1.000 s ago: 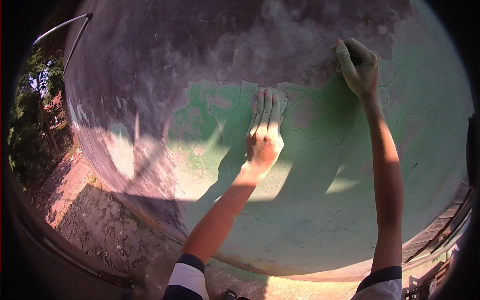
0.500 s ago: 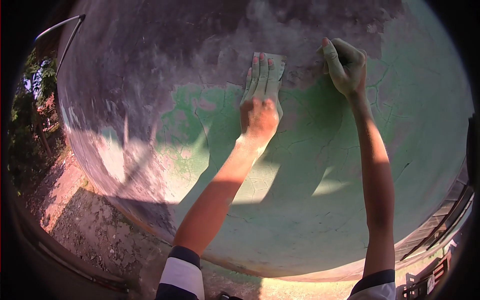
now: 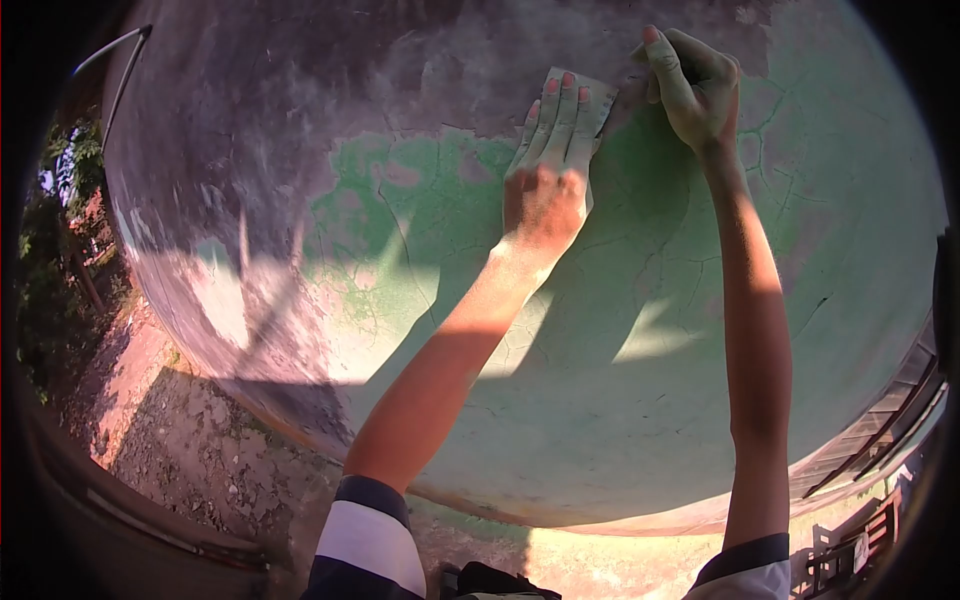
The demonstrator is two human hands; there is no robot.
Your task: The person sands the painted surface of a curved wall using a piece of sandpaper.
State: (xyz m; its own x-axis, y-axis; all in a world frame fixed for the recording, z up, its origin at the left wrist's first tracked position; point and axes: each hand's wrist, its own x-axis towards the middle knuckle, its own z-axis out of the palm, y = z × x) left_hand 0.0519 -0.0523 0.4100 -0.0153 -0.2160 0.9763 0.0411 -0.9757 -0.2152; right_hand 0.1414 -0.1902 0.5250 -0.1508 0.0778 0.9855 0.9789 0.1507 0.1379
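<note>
Pressed to the wall (image 3: 430, 230) under the fingers of my left hand (image 3: 550, 170) is a pale, thin square sheet (image 3: 598, 92) with small dark marks along its right edge. The fingers lie straight over it, and they hide most of it. To the right and a little higher, my right hand (image 3: 695, 88) is closed near the wall, thumb extended and fingers curled. Whatever it may hold is hidden. Pale powder coats both hands. Dark grey, smeared coating covers the wall's upper left; cracked green paint shows lower down and at right.
Bare, stony ground (image 3: 215, 470) runs along the wall's foot at lower left. A bent metal bar (image 3: 120, 75) sticks out at upper left, with trees (image 3: 50, 250) beyond. Wooden slats (image 3: 875, 440) and a wooden chair-like frame (image 3: 860, 545) stand at lower right.
My left hand and the sheet have moved up and right across the wall, and the sheet has tilted clockwise. My right hand appears higher, still closed; the view has also shifted slightly.
</note>
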